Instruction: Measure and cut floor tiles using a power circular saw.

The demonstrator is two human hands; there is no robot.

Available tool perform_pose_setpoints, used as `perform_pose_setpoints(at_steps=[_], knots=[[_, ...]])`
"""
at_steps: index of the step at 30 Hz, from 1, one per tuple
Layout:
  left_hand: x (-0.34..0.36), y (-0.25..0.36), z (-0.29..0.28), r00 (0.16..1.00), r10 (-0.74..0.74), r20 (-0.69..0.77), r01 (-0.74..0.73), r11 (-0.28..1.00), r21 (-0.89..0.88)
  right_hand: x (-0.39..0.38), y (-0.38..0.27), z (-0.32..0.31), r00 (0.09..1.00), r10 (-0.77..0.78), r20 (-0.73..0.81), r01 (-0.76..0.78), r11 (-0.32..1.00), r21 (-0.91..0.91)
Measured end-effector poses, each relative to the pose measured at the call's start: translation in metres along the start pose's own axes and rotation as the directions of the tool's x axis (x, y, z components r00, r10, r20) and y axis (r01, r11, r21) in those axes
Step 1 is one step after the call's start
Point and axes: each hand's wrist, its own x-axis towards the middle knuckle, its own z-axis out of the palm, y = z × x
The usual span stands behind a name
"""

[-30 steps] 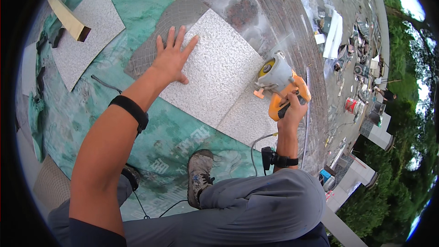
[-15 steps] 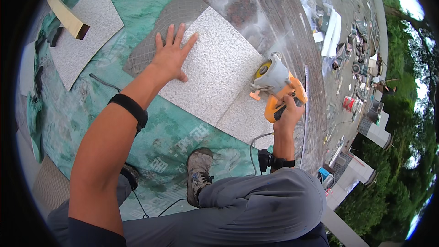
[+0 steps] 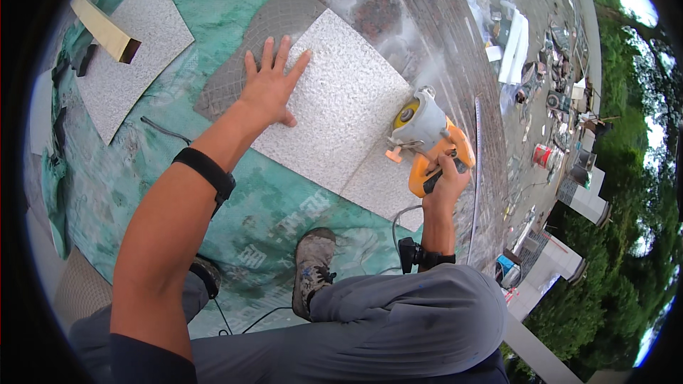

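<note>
- The slab (image 3: 341,110), a pale speckled stone square, lies flat at the centre of the view, its near corner toward 5 o'clock.
- Your saw (image 3: 427,142), orange and grey with a yellow guard, sits on the slab's edge at 3 o'clock, with dust rising off it toward 12.
- Your right hand (image 3: 445,181) is wrapped tight around the saw's orange handle; a black strap sits on that wrist.
- Your left hand (image 3: 270,85) lies flat on the slab's far corner at 11 o'clock, fingers spread, gripping nothing.
- The slab rests partly on a grey mat (image 3: 242,64) and partly on a green tarp (image 3: 206,192) that covers the ground from 9 to 6 o'clock.
- A second slab (image 3: 128,57) lies at 10 o'clock, with a wooden block (image 3: 105,28) on its far edge.
- Your shoe (image 3: 311,270) stands on the tarp at 6 o'clock, a cord (image 3: 398,217) just beside it.
- You are outdoors: wet grey paving (image 3: 427,28) runs from 12 to 2 o'clock.
- Scattered gear (image 3: 548,92) lies at 2 to 3 o'clock, trees (image 3: 626,242) beyond it at 4.
</note>
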Motion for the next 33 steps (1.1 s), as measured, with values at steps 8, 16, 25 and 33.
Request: perform_pose_setpoints(at_steps=[8, 16, 25, 33], knots=[[0.001, -0.005, 0.001, 0.999, 0.023, -0.046, -0.027, 0.996, -0.090, -0.013, 0.003, -0.002, 0.999, 0.022, -0.027, -0.023, 1.000, -0.014], [0.001, -0.008, 0.000, 0.999, 0.033, -0.042, -0.037, 0.994, -0.098, -0.027, 0.006, -0.004, 0.999, 0.036, -0.031, -0.037, 0.999, -0.018], [0.001, -0.007, 0.001, 0.998, 0.034, -0.047, -0.038, 0.996, -0.083, -0.045, 0.007, -0.006, 0.998, 0.047, -0.051, -0.046, 0.999, 0.014], [0.001, -0.008, 0.001, 0.998, 0.030, -0.055, -0.036, 0.994, -0.101, -0.056, 0.010, -0.007, 0.995, 0.048, -0.090, -0.050, 0.999, -0.015]])
